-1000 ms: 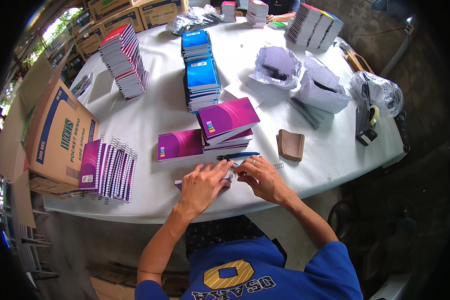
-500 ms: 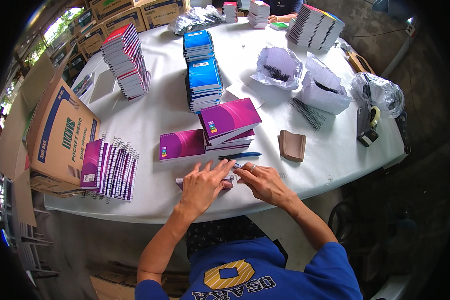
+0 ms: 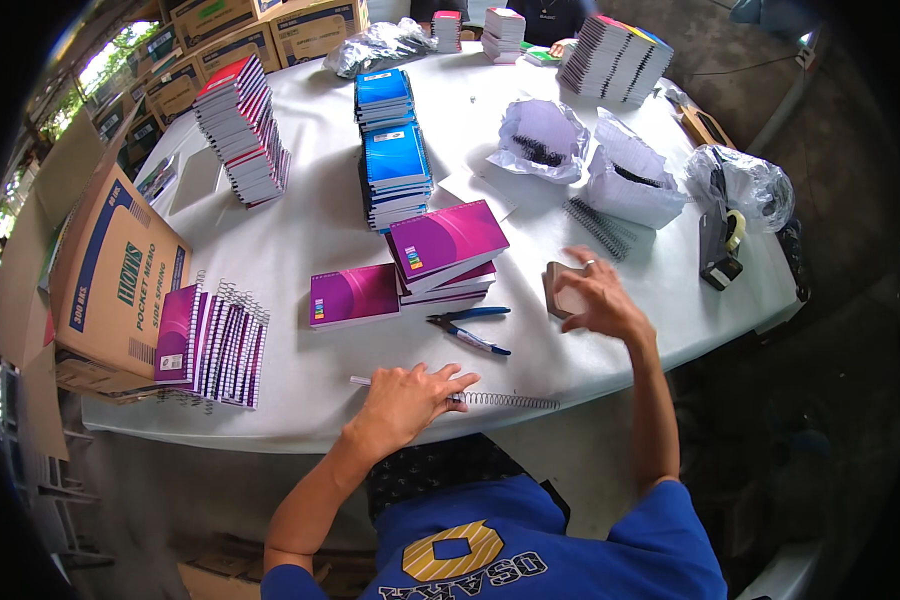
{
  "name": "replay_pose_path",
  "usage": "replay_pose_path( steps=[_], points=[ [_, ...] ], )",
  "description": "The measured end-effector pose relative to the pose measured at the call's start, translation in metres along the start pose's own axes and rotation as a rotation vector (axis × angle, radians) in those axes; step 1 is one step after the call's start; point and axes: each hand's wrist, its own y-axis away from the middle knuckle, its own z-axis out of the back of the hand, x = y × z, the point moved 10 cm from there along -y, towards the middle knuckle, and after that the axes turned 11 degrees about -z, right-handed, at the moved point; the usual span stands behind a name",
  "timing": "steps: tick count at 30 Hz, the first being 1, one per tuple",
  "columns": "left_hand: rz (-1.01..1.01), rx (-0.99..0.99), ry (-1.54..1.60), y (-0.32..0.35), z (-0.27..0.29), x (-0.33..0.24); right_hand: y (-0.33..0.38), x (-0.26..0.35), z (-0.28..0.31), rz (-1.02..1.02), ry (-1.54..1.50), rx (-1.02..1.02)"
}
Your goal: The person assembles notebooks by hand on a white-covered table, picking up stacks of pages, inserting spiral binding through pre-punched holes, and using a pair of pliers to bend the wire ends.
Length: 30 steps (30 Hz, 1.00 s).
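Covering notebook (image 3: 359,381) with left hand (image 3: 405,402), showing seemingly unfinished coil (image 3: 510,401) rightward; spreading right hand (image 3: 605,298) over block (image 3: 554,290), leaving both grips unclear.

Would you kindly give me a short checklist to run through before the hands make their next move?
1. Notebook covered by the left hand: ok, though mostly hidden.
2. Wire coil fully inside the notebook: not ok, a long length extends to the right.
3. Right hand gripping the brown block: cannot tell, fingers are blurred over it.
4. Pliers free: ok, lying untouched.
5. Purple notebook stack clear of both hands: ok.
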Motion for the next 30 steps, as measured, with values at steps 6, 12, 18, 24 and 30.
replay_pose_path(
  steps=[6, 12, 18, 24, 30],
  points=[
    [-0.007, -0.283, -0.124, 0.013, 0.014, 0.008, -0.006, -0.011, -0.002, -0.049, -0.345, 0.421],
    [0.075, -0.354, -0.146, 0.023, 0.019, 0.028, 0.012, 0.100, -0.056, 0.224, -0.659, 0.829],
    [0.086, -0.385, -0.117, 0.021, 0.025, 0.030, 0.007, 0.101, -0.069, 0.286, -0.595, 0.759],
    [0.109, -0.424, -0.104, 0.019, 0.030, 0.033, 0.003, 0.104, -0.069, 0.269, -0.643, 0.753],
    [0.141, -0.416, -0.085, 0.021, 0.035, 0.035, 0.004, 0.111, -0.054, 0.317, -1.036, 0.786]
  ],
)
